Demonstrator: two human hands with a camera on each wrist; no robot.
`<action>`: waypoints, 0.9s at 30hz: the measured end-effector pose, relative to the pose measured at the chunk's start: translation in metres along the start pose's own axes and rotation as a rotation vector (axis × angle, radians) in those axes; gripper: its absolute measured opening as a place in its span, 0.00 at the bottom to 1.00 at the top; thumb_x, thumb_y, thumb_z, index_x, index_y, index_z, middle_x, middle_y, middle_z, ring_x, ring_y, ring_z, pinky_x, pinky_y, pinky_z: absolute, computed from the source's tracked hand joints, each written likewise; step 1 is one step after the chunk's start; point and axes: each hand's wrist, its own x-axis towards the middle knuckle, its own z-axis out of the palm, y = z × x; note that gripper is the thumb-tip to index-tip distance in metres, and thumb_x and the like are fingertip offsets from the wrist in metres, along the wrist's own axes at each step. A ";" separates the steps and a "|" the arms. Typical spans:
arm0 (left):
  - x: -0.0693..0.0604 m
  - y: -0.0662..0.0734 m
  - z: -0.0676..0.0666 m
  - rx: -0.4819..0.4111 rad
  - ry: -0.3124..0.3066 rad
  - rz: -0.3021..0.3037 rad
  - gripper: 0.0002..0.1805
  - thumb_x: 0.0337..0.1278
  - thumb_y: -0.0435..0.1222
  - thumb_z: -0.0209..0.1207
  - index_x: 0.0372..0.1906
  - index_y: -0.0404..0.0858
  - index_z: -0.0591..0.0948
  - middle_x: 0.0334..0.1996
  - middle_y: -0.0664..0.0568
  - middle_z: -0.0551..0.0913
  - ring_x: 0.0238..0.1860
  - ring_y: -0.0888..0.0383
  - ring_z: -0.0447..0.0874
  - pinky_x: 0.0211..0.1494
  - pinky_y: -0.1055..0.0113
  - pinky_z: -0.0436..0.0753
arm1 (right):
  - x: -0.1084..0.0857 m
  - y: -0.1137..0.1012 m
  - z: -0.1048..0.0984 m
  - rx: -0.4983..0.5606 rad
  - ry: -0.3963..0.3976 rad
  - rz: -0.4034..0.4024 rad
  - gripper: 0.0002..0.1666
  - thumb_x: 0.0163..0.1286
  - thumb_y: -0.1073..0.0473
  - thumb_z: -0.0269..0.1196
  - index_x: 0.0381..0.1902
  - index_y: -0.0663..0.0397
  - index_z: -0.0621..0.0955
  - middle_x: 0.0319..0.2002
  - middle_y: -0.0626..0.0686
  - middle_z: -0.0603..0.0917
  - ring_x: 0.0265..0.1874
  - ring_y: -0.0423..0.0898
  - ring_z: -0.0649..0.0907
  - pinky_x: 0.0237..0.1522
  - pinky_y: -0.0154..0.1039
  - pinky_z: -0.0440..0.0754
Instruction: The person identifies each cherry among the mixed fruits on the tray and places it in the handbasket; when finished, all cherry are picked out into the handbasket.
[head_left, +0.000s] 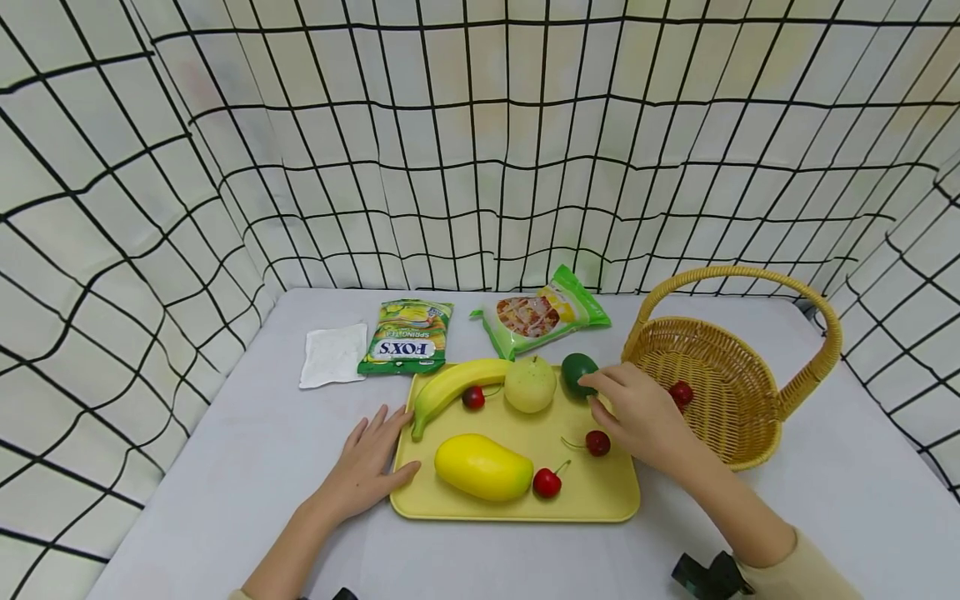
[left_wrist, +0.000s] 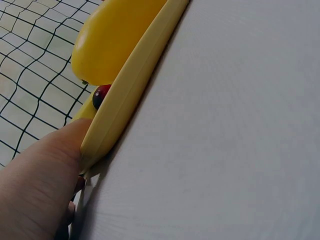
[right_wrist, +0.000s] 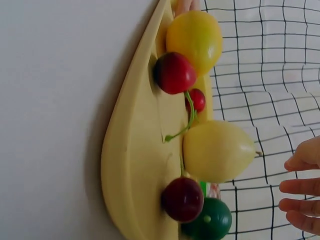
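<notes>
My left hand rests along the left edge of a yellow tray, its fingers spread and its thumb on the rim. In the left wrist view, the thumb touches the tray's side. My right hand hovers above the tray's right side, by a dark green fruit. The right wrist view shows its fingers apart with nothing between them. On the tray lie a banana, a pale pear, a yellow mango and cherries.
Right of the tray stands a wicker basket with a tall handle, a cherry inside. Behind the tray lie a green FOX'S packet, a green-and-white snack packet and a white square sachet. Black netting surrounds the table.
</notes>
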 end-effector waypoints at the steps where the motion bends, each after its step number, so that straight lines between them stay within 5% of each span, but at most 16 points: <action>1: 0.000 0.000 0.000 0.002 0.003 0.001 0.39 0.55 0.55 0.54 0.68 0.41 0.59 0.68 0.46 0.59 0.70 0.46 0.45 0.68 0.48 0.40 | 0.002 -0.002 0.002 0.005 0.001 -0.019 0.12 0.55 0.62 0.66 0.39 0.54 0.82 0.36 0.51 0.81 0.37 0.47 0.78 0.36 0.40 0.80; 11: 0.000 -0.001 0.002 0.017 0.029 0.019 0.38 0.56 0.54 0.54 0.67 0.38 0.60 0.67 0.44 0.60 0.69 0.43 0.47 0.68 0.47 0.41 | 0.019 -0.020 0.021 0.037 -0.002 -0.168 0.14 0.53 0.64 0.66 0.41 0.54 0.81 0.37 0.50 0.80 0.36 0.46 0.77 0.37 0.37 0.78; 27: -0.001 0.000 0.001 0.003 0.015 0.008 0.34 0.60 0.47 0.53 0.68 0.38 0.59 0.67 0.45 0.59 0.70 0.44 0.45 0.68 0.46 0.40 | 0.052 -0.043 0.045 0.083 -0.083 -0.243 0.16 0.56 0.65 0.64 0.44 0.51 0.81 0.43 0.51 0.79 0.41 0.47 0.77 0.43 0.36 0.77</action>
